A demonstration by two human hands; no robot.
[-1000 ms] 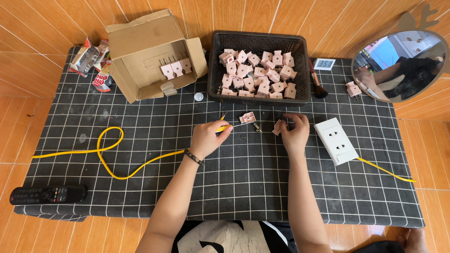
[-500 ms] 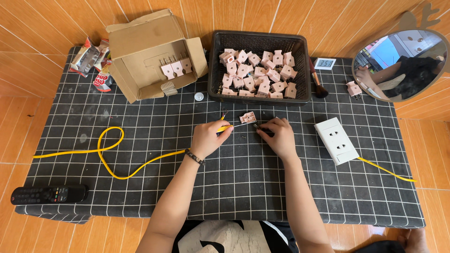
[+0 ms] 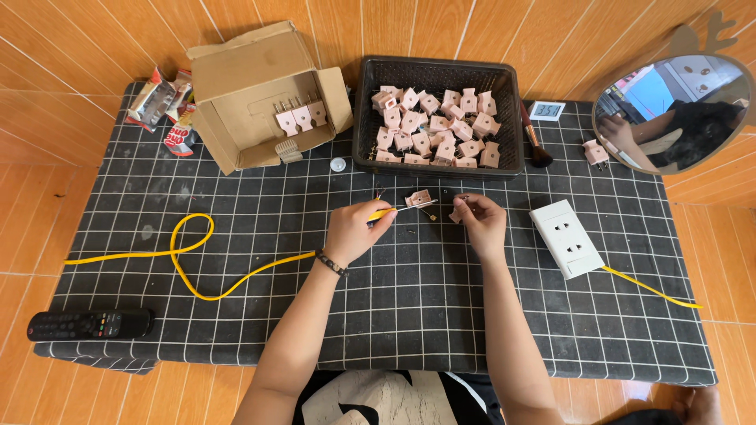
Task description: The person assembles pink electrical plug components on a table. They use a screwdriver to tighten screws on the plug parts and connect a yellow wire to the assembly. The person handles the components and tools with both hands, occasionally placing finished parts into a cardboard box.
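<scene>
My left hand [image 3: 353, 229] pinches the end of a yellow cable [image 3: 193, 256] whose bare tip points right toward a small pink plug part [image 3: 418, 198] lying on the black checked mat [image 3: 409, 315]. A wrist band sits on that arm. My right hand [image 3: 480, 223] holds another small pink plug piece [image 3: 457, 211] between its fingertips, just right of the lying part. Tiny metal bits lie on the mat between my two hands.
A black basket [image 3: 438, 72] holds several pink plugs. An open cardboard box [image 3: 262, 94] with three plugs stands at the back left. A white socket block [image 3: 567, 238] with yellow lead lies right. A remote [image 3: 88, 323], round mirror [image 3: 676, 110], snack packets [image 3: 167, 110] and a brush [image 3: 535, 145] are around.
My right hand has moved from the right toward the middle and has picked up a small pink plug piece. My left hand has kept its hold on the yellow cable end.
</scene>
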